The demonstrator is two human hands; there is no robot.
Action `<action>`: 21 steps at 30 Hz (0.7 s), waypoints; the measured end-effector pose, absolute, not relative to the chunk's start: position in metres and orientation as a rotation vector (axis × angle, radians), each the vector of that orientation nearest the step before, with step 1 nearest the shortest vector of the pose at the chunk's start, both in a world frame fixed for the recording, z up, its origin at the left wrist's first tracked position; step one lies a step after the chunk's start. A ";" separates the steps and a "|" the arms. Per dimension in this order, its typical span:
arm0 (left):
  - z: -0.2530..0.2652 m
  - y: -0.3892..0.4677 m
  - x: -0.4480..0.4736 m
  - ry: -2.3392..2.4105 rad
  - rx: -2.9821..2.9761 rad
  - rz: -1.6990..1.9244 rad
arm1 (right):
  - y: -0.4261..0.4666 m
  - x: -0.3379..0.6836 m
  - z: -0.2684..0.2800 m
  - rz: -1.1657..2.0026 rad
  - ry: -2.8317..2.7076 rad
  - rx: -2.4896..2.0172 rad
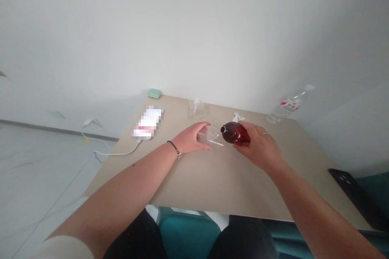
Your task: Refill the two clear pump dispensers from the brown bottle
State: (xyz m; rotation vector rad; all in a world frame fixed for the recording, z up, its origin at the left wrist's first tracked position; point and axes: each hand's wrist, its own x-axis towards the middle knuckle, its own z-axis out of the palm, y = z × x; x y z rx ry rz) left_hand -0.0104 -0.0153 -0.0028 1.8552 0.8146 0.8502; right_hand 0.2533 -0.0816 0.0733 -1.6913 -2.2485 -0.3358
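My right hand [259, 143] is wrapped round a dark red-brown bottle [236, 134]. The bottle leans to the left, and its uncapped mouth points towards a clear container [215, 134]. Around that container's left end curve the thumb and fingers of my left hand [193, 137], which wears a dark bracelet. The container's exact shape is hard to make out against the table. Just behind the brown bottle lies a small white piece [238, 116], partly hidden. Farther back, a whitish funnel [197, 106] stands at a clear holder.
On the table [194, 182], a phone [148, 122] with a white cable [121, 153] lies to the left. A mint-green box [154, 93] sits at the back left corner. A clear water bottle [288, 105] stands back right. A dark phone-like object [349, 190] lies at the right edge.
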 end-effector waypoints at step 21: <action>0.000 -0.017 -0.011 0.825 1.882 0.849 | -0.082 0.254 0.076 -0.484 -2.318 -1.668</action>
